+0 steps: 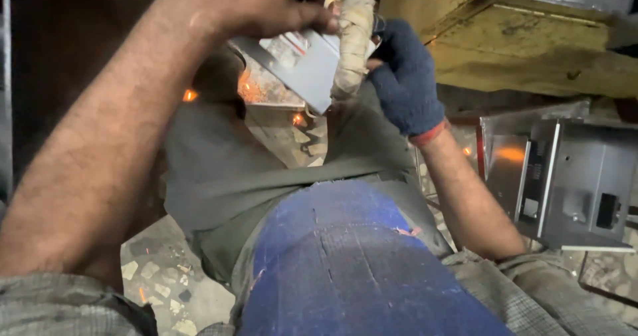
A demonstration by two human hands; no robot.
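Observation:
My bare left hand (266,3) reaches up to the top middle and pinches a flat grey sheet-metal piece (302,63) by its upper edge. The piece tilts down to the right against a cloth-wrapped upright handle (352,37). My right hand (405,77), in a dark blue knit glove with a red cuff, is closed around that handle from the right, its fingers touching the metal piece. Orange sparks (249,87) glow just below and left of the piece.
A worn yellow machine body (531,50) fills the top right. Grey sheet-metal boxes with cut-outs (578,183) stand at the right. A cracked blue cover (345,263) lies over my lap, over grey cloth. Chipped stone floor (159,283) shows at the lower left.

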